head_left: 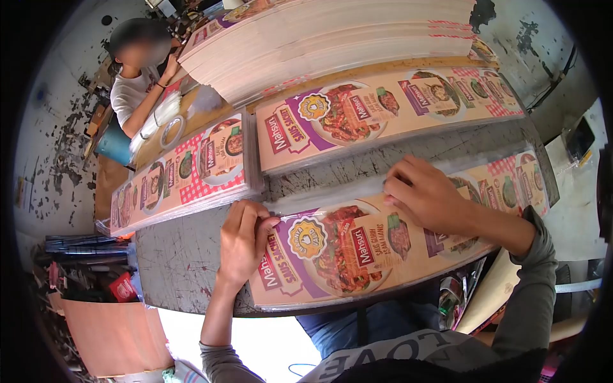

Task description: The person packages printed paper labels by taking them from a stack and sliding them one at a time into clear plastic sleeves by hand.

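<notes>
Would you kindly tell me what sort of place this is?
Probably a small packing workshop: a plastic-covered printed panel lies on a scuffed table, a tall stack of flat sheets rises behind, and another person is beside that stack.

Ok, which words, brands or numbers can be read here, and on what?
"Mahsun": front pack, far stack, left stack.
"SAUS SACHET", second word soft: front pack, far stack.
"ASAM MANIS": front pack.
"LOVE": shirt.
Round badges, other print: too small or blurred.
</notes>
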